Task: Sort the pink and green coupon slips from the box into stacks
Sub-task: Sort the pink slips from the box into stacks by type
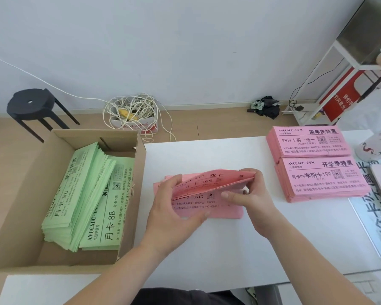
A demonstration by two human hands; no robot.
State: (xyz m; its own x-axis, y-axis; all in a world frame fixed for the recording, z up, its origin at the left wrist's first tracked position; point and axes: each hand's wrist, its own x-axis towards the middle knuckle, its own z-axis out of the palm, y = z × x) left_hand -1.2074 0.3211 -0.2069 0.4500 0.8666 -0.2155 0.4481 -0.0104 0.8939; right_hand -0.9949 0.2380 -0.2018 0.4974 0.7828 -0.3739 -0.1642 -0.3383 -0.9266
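Pink slips [209, 190] on the table [207, 249]: left hand [174, 208] grips them underneath, right hand [251, 194] pinches upper sheets raised.

At frame centre, a bundle of pink paper slips [209, 186] is gripped by the left hand [174, 208] and the right hand [251, 199]. Green paper slips [75, 194] are piled in a brown cardboard box [15, 216] at left. At right, an upper pink paper stack [308, 142] and a lower pink paper stack [323, 179] are set.
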